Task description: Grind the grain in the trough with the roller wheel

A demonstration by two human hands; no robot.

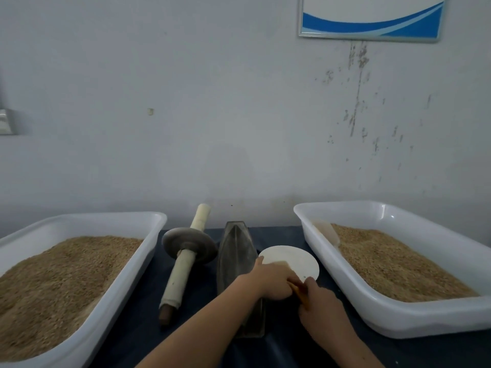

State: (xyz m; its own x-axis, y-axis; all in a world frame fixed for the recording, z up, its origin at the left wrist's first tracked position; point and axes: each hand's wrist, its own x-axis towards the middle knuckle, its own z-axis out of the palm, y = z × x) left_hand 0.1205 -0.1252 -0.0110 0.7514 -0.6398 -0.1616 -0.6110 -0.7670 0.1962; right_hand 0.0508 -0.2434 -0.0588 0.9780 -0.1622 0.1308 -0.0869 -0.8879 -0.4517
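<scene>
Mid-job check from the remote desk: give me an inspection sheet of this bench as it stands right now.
Surface: dark blue table cover, no spills seen.
Job's things: grey metal boat-shaped trough at centre, visible part holds no grain; grey disc roller wheel on a cloth-wrapped axle lies on the cover to its left, unused.
Clutter: two white plastic trays of tan grain, left and right; a pale scoop in the right one; round white dish beside the trough.
Grippers: left hand reaches across the trough to the dish; right hand holds a thin yellowish tool.
Cables: nothing seen.
Surroundings: stained pale wall, framed blue-and-white sign.
</scene>
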